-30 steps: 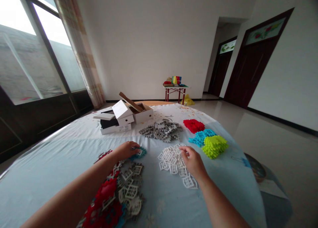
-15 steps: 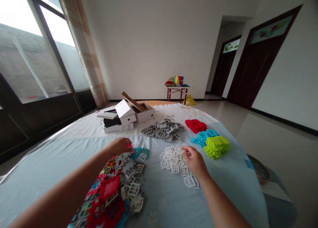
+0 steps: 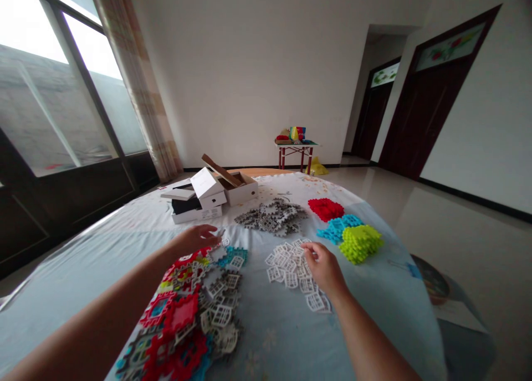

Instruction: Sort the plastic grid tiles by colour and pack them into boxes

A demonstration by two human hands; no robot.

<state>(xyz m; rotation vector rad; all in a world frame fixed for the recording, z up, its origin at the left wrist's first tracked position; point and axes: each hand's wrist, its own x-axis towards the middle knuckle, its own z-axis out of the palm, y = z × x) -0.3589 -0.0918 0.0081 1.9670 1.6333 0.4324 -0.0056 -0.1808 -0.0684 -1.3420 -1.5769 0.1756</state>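
My left hand (image 3: pixel 198 239) hovers over the far end of a mixed pile of plastic building pieces (image 3: pixel 183 312), its fingers stretched out and apart. Just beyond its fingertips lies a small white window piece (image 3: pixel 225 241), and a blue piece (image 3: pixel 233 255) is close by to the right. My right hand (image 3: pixel 325 263) rests at the right edge of a heap of white window-shaped pieces (image 3: pixel 286 262). Its thumb and forefinger are pinched together there; whatever may be between them is too small to make out.
Behind the hands lies a heap of grey interlocking pieces (image 3: pixel 274 216). Stacks of red (image 3: pixel 326 209), blue (image 3: pixel 338 228) and lime-green pieces (image 3: pixel 361 243) stand at the right. Opened white boxes (image 3: pixel 208 195) sit at the back left of the cloth-covered table (image 3: pixel 274 336).
My left hand has drawn back slightly up and to the left, its fingers opening away from a red piece on the pile. My right hand has stayed at the white heap.
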